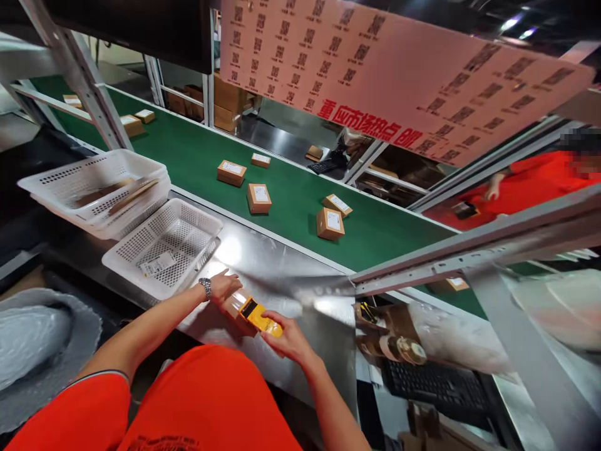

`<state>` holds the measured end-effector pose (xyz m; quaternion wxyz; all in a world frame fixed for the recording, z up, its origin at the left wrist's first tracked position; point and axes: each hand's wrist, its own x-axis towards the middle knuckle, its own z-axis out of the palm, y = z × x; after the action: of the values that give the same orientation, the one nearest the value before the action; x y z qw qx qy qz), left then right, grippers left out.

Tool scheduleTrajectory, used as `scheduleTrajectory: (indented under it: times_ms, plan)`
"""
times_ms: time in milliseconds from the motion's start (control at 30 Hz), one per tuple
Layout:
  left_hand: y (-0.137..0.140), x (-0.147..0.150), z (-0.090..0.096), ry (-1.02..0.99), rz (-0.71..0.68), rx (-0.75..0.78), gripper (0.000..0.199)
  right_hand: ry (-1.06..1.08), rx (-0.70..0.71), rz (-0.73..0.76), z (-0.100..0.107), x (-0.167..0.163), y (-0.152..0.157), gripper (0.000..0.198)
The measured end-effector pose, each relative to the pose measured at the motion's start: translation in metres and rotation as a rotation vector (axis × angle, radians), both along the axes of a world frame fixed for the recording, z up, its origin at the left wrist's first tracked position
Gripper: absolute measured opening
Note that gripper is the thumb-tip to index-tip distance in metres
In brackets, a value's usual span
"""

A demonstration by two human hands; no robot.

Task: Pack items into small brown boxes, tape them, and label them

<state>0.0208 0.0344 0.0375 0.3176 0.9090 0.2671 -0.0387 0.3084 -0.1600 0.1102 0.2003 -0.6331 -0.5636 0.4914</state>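
My left hand (224, 285), a watch on its wrist, rests on a small brown cardboard box (233, 307) lying on the shiny steel table (291, 275). My right hand (287, 338) holds a yellow handheld scanner (257, 316) pressed against that same box. Both hands sit near the table's front edge, just right of an empty white mesh basket (164, 248).
A green conveyor belt (291, 194) behind the table carries several small labelled boxes. Stacked white baskets (94, 188) stand at left. Tape rolls (399, 347) and a black keyboard (436, 385) lie at lower right. A person in red (516, 181) works across the belt. A barcode sheet (399, 69) hangs overhead.
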Motion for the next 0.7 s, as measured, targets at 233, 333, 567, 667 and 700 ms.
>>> scheduleTrajectory:
  times_ms: [233,333,567,667,700]
  plan:
    - [0.005,0.004,0.011,0.144,-0.047,0.011,0.101,-0.080,-0.109,-0.010,-0.028,0.065,-0.057,0.057]
    - [-0.006,0.016,0.016,0.235,-0.102,0.114,0.103,-0.048,-0.089,-0.012,-0.051,0.061,-0.056,0.056]
    - [-0.091,0.106,0.007,0.197,-0.244,0.195,0.115,0.036,-0.076,-0.089,-0.051,0.060,-0.052,0.058]
    - [-0.097,0.131,0.016,0.097,-0.280,0.141,0.113,-0.021,-0.044,-0.069,-0.015,0.073,-0.052,0.061]
    - [-0.093,0.133,0.020,0.036,-0.286,0.112,0.118,-0.044,-0.032,-0.049,0.000,0.079,-0.052,0.062]
